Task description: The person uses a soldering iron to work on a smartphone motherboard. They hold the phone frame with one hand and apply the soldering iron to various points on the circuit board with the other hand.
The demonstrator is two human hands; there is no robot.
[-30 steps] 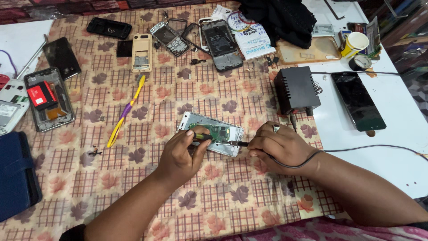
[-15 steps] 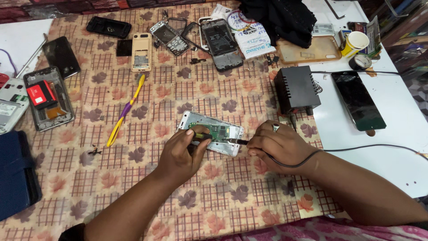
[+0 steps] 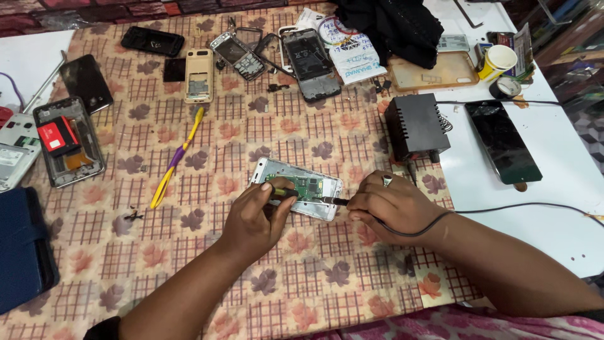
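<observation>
Left hand (image 3: 255, 217) curled, fingers pinch small green-tipped tool (image 3: 284, 192) over open phone (image 3: 297, 189). Right hand (image 3: 387, 206) closed around thin dark iron (image 3: 333, 201), tip touching green board inside phone. Black cord (image 3: 503, 208) loops round right wrist, runs right over white table. Phone lies flat on flowered cloth (image 3: 302, 264), middle of table. Black box (image 3: 415, 126) just far-right of phone. Yellow-purple tool (image 3: 178, 157) well left. More opened phones (image 3: 311, 60) along far edge.
</observation>
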